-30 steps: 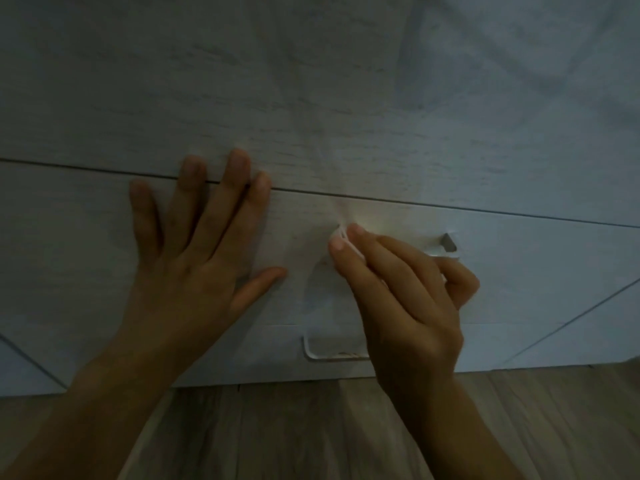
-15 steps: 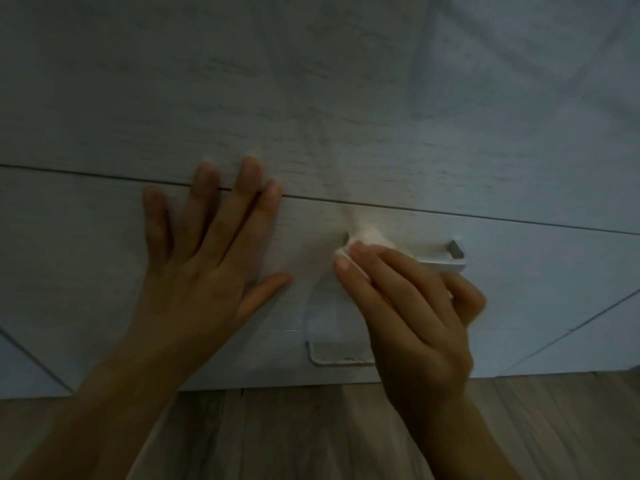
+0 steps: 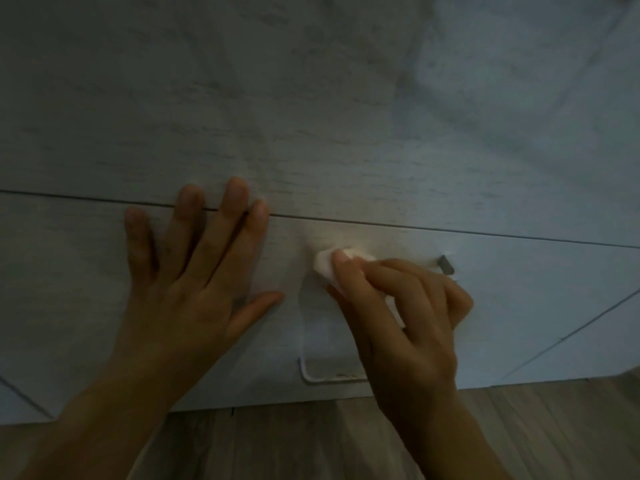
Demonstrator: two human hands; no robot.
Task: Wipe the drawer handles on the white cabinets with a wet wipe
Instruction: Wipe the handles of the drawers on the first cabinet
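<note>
Cabinet (image 3: 311, 116) face: white board with a faint grey wood-grain print, matt, dimly lit. A thin dark seam (image 3: 485, 234) is seen running across it just beyond the fingertips, dividing an upper panel from the drawer front (image 3: 69, 271) on which both hands lie.

The left hand (image 3: 194, 282) is laid flat on the drawer front, fingers straight and spread, thumb pointed toward the right hand; nothing is held. Its ring and middle fingertips cross the seam.

The right hand (image 3: 398, 317) is curled round the wet wipe (image 3: 325, 263), a small white crumpled wad with soft edges. The wad protrudes past the index fingertip and is pressed to the drawer front.

The upper handle (image 3: 446, 265) is mostly covered by the right hand. Only its grey, square-cut end is seen, just right of the knuckles. Whether the wipe touches the bar cannot be told.

A lower handle (image 3: 322, 377), a pale bar with a rounded corner, is seen left of the right wrist. Its right part is hidden behind that hand. Small dark specks are noted along it.

The floor (image 3: 277, 445), of grey-brown wood-look planks, meets the cabinet's bottom edge beneath both wrists.

A strip of drawer front shows between the left thumb and the wipe. More panel extends right of the right hand, crossed by a diagonal line (image 3: 571, 336).
</note>
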